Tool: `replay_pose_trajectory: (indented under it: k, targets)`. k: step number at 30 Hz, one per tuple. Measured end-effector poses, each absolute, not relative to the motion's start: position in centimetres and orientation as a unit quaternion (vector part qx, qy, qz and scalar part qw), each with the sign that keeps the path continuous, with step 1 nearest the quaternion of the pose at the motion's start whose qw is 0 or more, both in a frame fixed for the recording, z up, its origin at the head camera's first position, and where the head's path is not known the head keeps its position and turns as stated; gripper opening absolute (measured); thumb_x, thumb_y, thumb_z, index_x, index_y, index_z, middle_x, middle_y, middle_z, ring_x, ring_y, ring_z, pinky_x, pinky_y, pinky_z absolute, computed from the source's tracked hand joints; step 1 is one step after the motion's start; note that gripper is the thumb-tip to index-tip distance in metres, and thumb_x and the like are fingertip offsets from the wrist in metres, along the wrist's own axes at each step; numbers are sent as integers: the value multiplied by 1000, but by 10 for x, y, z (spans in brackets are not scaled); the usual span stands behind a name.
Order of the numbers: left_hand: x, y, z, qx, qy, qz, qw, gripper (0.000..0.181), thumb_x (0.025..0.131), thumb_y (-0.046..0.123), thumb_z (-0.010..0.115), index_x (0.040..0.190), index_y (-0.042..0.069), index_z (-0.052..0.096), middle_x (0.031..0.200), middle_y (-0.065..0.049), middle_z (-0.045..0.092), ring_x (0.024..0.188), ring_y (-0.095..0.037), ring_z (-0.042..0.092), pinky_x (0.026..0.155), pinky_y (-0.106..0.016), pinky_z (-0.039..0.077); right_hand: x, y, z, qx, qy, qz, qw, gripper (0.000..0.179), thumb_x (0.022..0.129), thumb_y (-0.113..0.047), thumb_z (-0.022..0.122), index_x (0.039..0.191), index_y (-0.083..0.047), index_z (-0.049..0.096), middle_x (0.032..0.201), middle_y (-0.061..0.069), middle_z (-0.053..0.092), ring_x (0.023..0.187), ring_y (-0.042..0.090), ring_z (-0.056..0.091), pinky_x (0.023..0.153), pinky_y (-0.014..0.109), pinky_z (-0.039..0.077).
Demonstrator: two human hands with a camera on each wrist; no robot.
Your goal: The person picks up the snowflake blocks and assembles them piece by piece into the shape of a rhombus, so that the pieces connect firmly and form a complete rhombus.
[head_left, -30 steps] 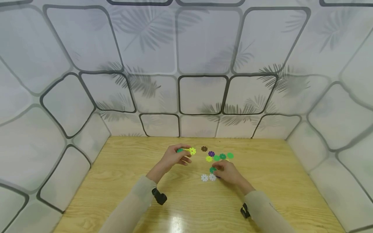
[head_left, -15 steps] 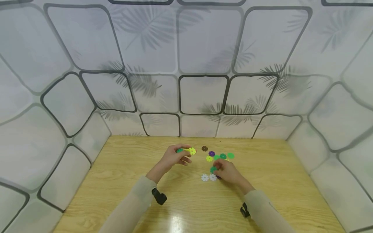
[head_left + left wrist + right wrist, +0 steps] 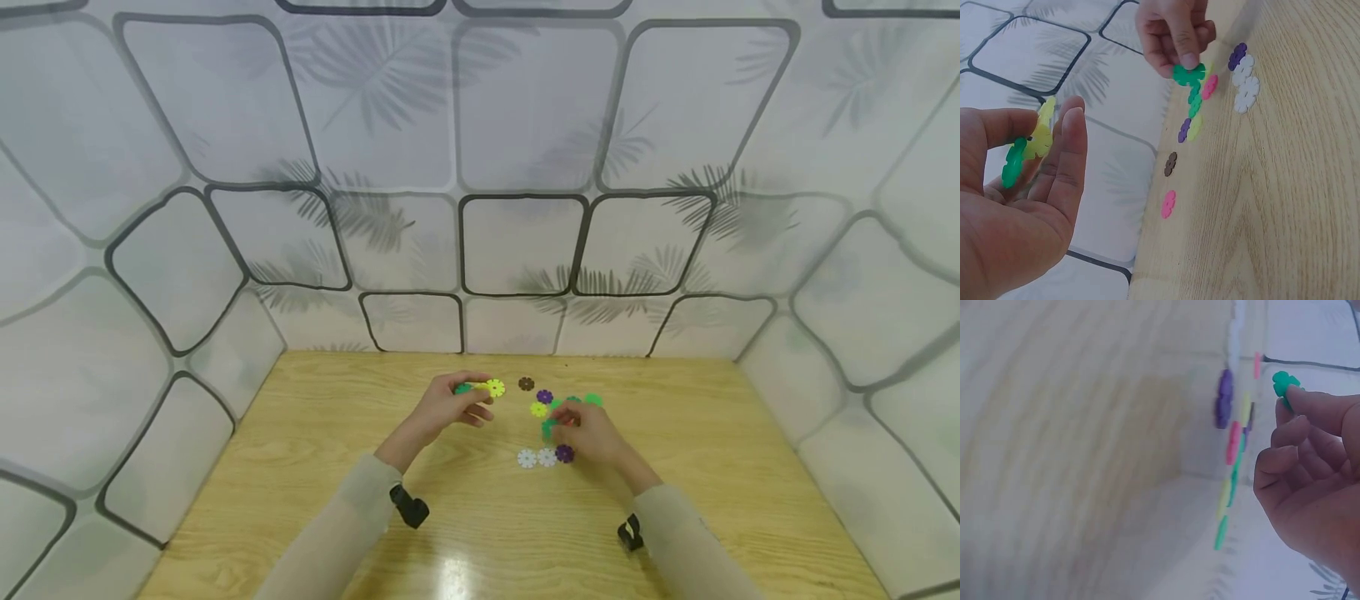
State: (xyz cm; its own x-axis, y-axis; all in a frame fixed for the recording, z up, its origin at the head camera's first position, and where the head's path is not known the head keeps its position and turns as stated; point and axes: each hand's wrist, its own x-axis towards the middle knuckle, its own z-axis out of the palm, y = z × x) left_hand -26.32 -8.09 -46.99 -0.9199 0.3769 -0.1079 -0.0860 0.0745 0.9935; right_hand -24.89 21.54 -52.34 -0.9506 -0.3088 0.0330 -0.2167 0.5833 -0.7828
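My left hand (image 3: 438,406) holds joined flower-shaped plastic discs between thumb and fingers: a green disc (image 3: 1014,164) and yellow discs (image 3: 1040,142) show in the left wrist view. Opposite it, my right hand (image 3: 595,433) pinches a single green flower disc (image 3: 1284,381) between thumb and index finger, raised off the table. Below the right hand in the head view lie two white discs (image 3: 527,458) and a purple disc (image 3: 565,453) in a row. How the left hand's discs join is partly hidden by its fingers.
Behind the right hand lie loose discs: brown (image 3: 526,383), purple (image 3: 544,397), yellow (image 3: 538,409) and light green (image 3: 592,400). Pink discs (image 3: 1168,204) show in the left wrist view. A patterned wall (image 3: 517,250) encloses the wooden table (image 3: 315,467) at back and sides.
My right hand has lifted slightly and shifted away from the white discs with its green disc, uncovering the purple disc beside them. The left hand stays almost still.
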Motion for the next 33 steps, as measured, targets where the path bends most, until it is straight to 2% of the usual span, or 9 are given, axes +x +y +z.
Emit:
replay_pose_trajectory:
  k: [4,7,11,13,17,20,25,33]
  targets:
    - [-263,-81,-470,102,712,673,173,40,106,12,62,146,3,60,111,-15,77,80,-14,78,77,-38,67,-253,214,-517,-148,886,-437,38,13,100,-9,71,110,-2,74,102,11,75,79,16,64,64,23,53]
    - [-264,-81,-471,102,711,674,172,40,106,12,62,145,3,60,109,-15,77,79,-13,78,76,-37,67,-254,211,-510,-154,879,-451,32,14,99,-9,72,110,-1,74,101,13,75,76,18,66,64,25,57]
    - [-264,-81,-471,105,710,675,173,42,107,12,62,146,0,58,107,-13,78,78,-12,78,74,-34,66,-254,206,-500,-156,868,-471,28,15,99,-11,73,111,-2,74,98,16,75,70,12,64,63,29,60]
    - [-264,-81,-470,104,709,674,176,42,106,12,62,147,0,58,109,-16,77,78,-12,77,74,-34,66,-254,202,-496,-157,867,-472,20,14,99,-12,74,110,-4,75,98,16,76,67,8,60,60,26,56]
    - [-263,-82,-470,111,709,674,178,42,107,12,61,147,0,58,119,-31,72,79,-13,78,75,-34,67,-256,197,-491,-170,864,-473,7,9,100,-14,74,108,-10,75,101,14,76,64,7,54,57,22,46]
    - [-263,-82,-470,113,709,673,180,42,107,12,61,147,0,58,124,-35,69,79,-12,78,75,-35,67,-256,194,-487,-185,860,-476,-2,7,101,-14,73,107,-11,75,101,15,76,67,10,58,59,23,48]
    - [-264,-80,-470,113,710,670,182,41,107,12,61,147,0,58,123,-34,69,79,-13,78,77,-39,67,-257,191,-481,-197,855,-479,-18,9,100,-15,74,106,-9,75,96,13,76,69,9,61,59,23,50]
    - [-262,-78,-466,118,711,667,189,40,107,12,62,146,3,60,119,-28,72,82,-16,79,86,-52,65,-256,185,-470,-191,848,-495,-11,11,101,-12,72,110,-5,74,94,12,74,57,10,54,47,22,44]
